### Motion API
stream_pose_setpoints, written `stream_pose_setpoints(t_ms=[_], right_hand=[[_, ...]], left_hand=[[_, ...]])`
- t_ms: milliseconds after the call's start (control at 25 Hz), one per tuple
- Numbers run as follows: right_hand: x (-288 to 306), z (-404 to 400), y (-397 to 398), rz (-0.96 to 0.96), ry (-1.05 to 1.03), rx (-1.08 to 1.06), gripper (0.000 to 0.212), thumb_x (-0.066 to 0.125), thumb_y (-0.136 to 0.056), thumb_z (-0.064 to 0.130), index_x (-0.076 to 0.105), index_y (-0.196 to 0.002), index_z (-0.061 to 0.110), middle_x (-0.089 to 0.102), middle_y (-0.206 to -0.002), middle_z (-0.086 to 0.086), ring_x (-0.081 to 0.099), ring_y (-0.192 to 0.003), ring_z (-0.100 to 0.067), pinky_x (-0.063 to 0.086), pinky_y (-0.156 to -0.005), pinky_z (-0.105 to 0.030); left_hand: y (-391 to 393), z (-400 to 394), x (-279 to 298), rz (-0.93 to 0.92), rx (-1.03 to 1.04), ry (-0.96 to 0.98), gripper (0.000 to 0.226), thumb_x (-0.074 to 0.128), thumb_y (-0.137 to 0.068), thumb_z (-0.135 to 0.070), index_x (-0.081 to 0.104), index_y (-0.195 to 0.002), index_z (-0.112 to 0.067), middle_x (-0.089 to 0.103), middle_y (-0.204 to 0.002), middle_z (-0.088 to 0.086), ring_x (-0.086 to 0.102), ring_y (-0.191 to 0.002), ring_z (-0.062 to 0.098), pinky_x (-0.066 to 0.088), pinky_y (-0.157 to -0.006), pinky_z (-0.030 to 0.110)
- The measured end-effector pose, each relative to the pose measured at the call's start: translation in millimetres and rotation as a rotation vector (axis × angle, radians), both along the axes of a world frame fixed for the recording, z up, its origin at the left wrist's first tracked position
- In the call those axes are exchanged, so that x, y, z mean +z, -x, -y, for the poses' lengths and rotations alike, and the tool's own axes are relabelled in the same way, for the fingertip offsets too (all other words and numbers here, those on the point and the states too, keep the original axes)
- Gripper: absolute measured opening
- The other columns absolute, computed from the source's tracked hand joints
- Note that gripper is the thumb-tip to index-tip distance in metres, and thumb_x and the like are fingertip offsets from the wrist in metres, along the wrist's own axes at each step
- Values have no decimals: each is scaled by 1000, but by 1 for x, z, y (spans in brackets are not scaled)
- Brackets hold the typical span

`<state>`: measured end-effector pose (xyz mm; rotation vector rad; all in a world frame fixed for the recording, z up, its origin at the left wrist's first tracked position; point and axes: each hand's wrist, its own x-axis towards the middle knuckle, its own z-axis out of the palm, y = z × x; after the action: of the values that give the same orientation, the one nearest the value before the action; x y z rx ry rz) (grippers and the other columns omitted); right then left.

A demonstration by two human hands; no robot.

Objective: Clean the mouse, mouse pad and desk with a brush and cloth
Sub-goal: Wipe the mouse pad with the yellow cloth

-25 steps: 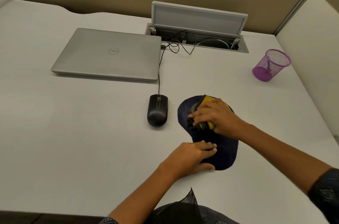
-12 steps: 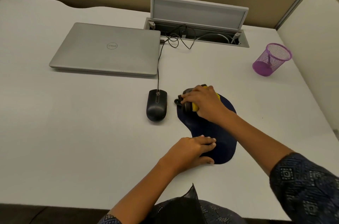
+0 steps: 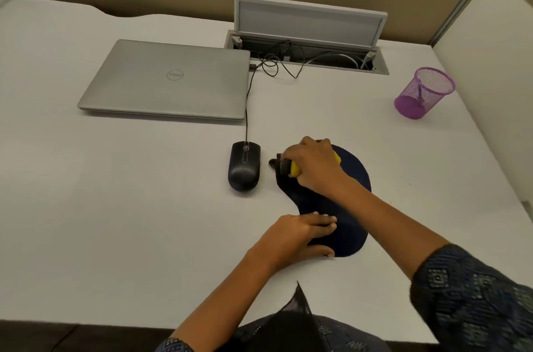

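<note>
- Your right hand (image 3: 315, 168) grips the yellow brush (image 3: 294, 169), fingers curled round it, at the far left edge of the pad (image 3: 353, 178).
- Your left hand (image 3: 300, 232) lies flat on the near end of the pad, fingers straight, holding nothing.
- The mouse (image 3: 244, 166) sits on the desk (image 3: 115, 193) just left of the pad, apart from it.
- A closed laptop (image 3: 170, 81) lies beyond the mouse; a purple mesh cup (image 3: 424, 93) stands far right.
</note>
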<state>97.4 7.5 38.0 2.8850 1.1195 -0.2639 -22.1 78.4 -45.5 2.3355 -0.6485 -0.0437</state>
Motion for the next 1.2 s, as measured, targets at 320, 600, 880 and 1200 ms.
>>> stream_pose_setpoints(t_ms=[320, 600, 880, 1200], right_hand=[[-5, 23, 16, -64, -17, 105, 48, 60, -74, 8, 58, -116, 30, 58, -125, 10, 42, -120, -18, 29, -94, -43], [4, 37, 6, -74, 31, 171, 50, 62, -74, 7, 59, -118, 31, 56, -127, 6, 41, -124, -19, 31, -97, -45], [6, 19, -10, -66, -103, -66, 48, 57, -79, 8, 37, -120, 23, 58, -104, -5, 50, -104, -27, 39, -86, -43], [-3, 18, -1, -203, -143, -156, 74, 72, -71, 25, 28, -131, 22, 29, -142, -3, 28, -133, -27, 30, -104, -51]], left_hand=[[6, 6, 3, 41, 45, 11, 46, 64, -84, -37, 59, -123, -12, 56, -130, 3, 53, -117, 22, 43, -94, 30], [11, 9, 3, -32, 110, 57, 52, 54, -83, -48, 60, -123, -15, 55, -132, -2, 50, -122, 18, 43, -96, 31], [11, 12, 8, -144, 133, 40, 52, 64, -84, -39, 52, -131, -19, 44, -141, -9, 34, -133, 10, 32, -106, 28], [12, 14, 11, -184, 148, 53, 52, 64, -84, -39, 53, -131, -18, 44, -140, -8, 36, -132, 11, 31, -109, 31]])
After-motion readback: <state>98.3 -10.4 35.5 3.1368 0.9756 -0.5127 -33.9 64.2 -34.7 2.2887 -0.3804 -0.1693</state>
